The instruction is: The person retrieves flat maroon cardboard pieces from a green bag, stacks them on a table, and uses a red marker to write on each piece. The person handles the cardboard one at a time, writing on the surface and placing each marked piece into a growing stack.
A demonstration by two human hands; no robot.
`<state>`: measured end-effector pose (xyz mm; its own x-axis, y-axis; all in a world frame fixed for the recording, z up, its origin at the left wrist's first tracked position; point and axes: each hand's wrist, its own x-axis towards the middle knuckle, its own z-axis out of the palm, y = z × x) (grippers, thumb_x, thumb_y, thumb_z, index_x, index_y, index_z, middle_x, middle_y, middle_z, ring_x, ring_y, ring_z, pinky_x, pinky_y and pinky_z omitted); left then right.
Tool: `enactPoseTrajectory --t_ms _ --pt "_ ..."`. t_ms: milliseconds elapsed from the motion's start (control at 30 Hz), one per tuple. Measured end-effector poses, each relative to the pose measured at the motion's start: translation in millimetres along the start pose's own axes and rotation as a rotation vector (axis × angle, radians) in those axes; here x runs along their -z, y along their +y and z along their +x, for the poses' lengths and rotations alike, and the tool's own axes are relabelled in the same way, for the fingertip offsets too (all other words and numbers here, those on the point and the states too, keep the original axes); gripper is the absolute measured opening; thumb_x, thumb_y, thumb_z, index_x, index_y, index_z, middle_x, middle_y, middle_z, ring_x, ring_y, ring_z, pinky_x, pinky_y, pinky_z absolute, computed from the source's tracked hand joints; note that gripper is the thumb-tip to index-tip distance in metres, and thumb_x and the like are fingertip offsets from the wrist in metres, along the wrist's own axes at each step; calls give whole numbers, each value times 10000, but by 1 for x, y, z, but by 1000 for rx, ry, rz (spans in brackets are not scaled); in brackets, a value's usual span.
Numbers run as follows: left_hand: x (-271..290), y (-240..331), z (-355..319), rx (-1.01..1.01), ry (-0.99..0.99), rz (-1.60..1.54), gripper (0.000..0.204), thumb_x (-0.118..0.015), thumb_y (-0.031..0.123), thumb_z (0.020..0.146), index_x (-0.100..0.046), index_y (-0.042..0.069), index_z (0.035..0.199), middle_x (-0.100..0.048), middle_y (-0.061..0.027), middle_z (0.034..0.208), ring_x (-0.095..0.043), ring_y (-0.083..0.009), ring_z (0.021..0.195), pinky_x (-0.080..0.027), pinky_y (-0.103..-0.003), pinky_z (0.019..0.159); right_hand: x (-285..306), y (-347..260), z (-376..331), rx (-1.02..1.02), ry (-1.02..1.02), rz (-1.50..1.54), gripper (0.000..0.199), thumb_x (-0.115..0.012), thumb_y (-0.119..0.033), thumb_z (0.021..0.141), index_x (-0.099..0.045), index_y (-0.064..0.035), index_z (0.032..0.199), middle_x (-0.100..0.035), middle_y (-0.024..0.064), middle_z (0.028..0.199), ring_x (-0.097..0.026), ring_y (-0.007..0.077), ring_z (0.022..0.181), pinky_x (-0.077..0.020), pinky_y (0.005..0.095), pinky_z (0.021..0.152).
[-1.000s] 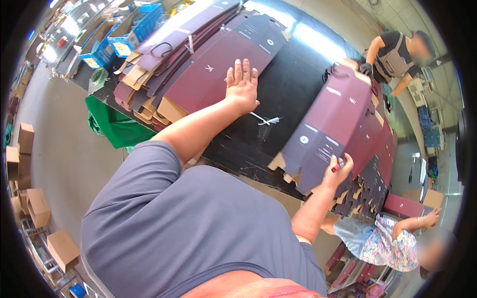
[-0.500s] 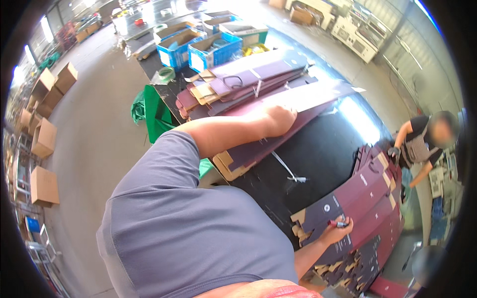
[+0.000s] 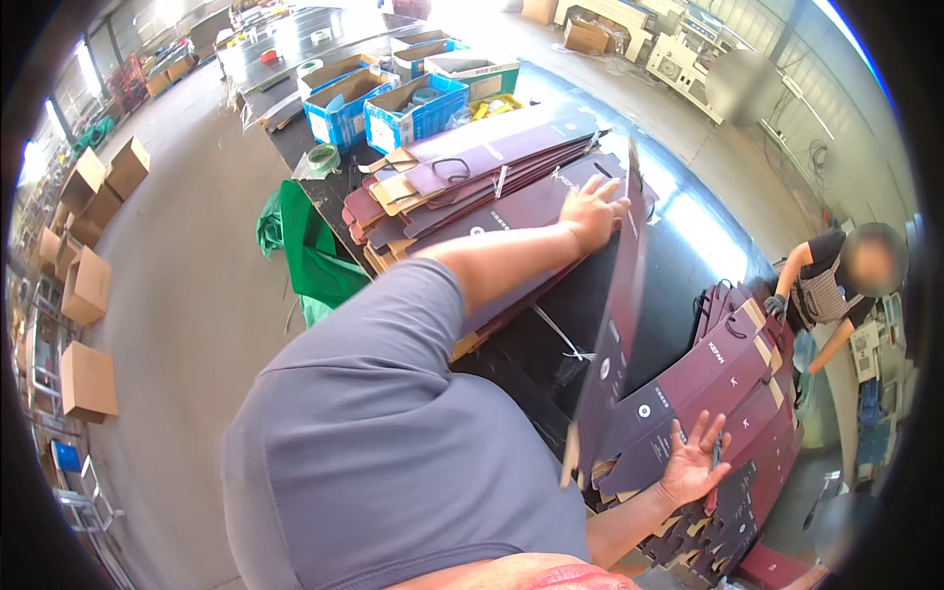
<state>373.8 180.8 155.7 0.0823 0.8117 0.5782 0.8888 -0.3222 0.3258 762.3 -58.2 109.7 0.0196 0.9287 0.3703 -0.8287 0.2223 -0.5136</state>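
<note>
On the black bench (image 3: pixel 664 334), between left carton pile (image 3: pixel 521 209) and right carton pile (image 3: pixel 683 393), steady the tipped-up maroon carton (image 3: pixel 621 305) by its edges. Cannot tell if gripping with left hand (image 3: pixel 595 216); in spread-fingered right hand (image 3: pixel 691 472), keep gripped marker (image 3: pixel 717 448) clear.

Bright all over, glare blazing off the black table (image 3: pixel 661 329), far end washed out, the tilted panel (image 3: pixel 619 305) blurred, wall (image 3: pixel 836 108) bending toward the dark rim!

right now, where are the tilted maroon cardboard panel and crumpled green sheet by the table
Tilted maroon cardboard panel (image 3: pixel 619 305), head view: middle of its length
Crumpled green sheet (image 3: pixel 320 261), head view: its hanging middle
</note>
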Motion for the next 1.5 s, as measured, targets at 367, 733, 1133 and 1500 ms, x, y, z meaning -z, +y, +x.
enactPoseTrajectory --t_ms 367,733,1133,1500 --pt "-116 22 -118 730 -859 -838 422 -762 204 833 -625 -32 1155 -666 -122 972 -651 -232 827 -531 -403 647 38 136 -49 31 269 -934 446 -588 -7 895 -426 -41 1309 -505 158 1330 -504 277 1288 -392 359 1033" --pt "-83 24 -143 663 -791 -726 422 -712 203 824 -610 -64 1134 -664 -179 1049 -650 -271 930 -528 -401 788 50 133 -49 218 175 -2180 403 -753 -207 782 -610 -159 1155 -628 169 1160 -567 403 1109 -454 471 957" --pt "-129 -15 -163 633 -743 -819 393 -686 206 877 -595 -79 1133 -672 -173 1033 -655 -255 919 -517 -371 779 38 108 -37 -41 160 -1916 306 -672 -180 871 -621 -131 1169 -673 135 1024 -622 287 992 -428 421 924" --pt "-119 -4 -145 720 -850 -760 455 -715 226 858 -591 -86 1166 -650 -234 1132 -649 -321 1038 -516 -392 870 63 173 25 -44 471 -1094 120 -660 -91 889 -665 -4 972 -661 33 788 -605 92 689 -489 225 659"
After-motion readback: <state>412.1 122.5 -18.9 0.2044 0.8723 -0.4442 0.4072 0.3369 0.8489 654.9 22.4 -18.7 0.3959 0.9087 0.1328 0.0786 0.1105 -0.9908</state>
